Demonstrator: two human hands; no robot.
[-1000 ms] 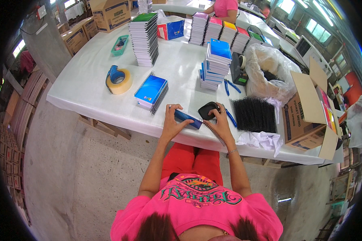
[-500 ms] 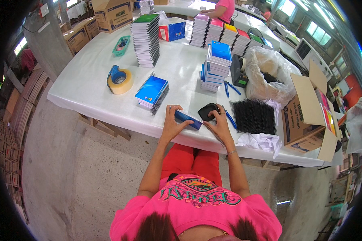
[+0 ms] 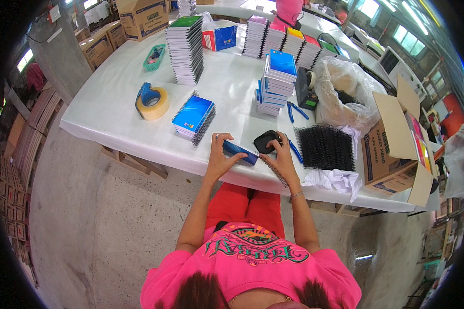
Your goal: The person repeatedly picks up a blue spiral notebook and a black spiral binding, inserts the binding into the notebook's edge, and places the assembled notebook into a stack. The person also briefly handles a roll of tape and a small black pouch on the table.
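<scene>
Near the table's front edge, my left hand (image 3: 219, 157) is closed round a small blue notebook (image 3: 240, 153), held edge up. My right hand (image 3: 283, 160) pinches a dark spiral binding coil (image 3: 274, 172). One end of the coil meets the notebook's right end, and the rest hangs down toward me. Just behind my right fingers lies a rounded black dish (image 3: 266, 140); whether they touch it I cannot tell. Blue-handled pliers (image 3: 296, 152) lie right of that hand, beside a bed of black coils (image 3: 325, 149). A stack of bound blue notebooks (image 3: 193, 116) stands to the left.
Behind my hands rises a stack of blue notebooks (image 3: 281, 77), with a second pair of pliers (image 3: 296, 110) nearby. A tape dispenser (image 3: 153, 103), a tall notebook stack (image 3: 184, 54) and a green basket (image 3: 153, 57) stand left. An open carton (image 3: 384, 157) and plastic bag (image 3: 340, 85) occupy the right.
My hands keep nearly the same place and hold on the notebook and coil. The whole view has shifted slightly. At the back, a person in pink has shifted, and the arm no longer shows.
</scene>
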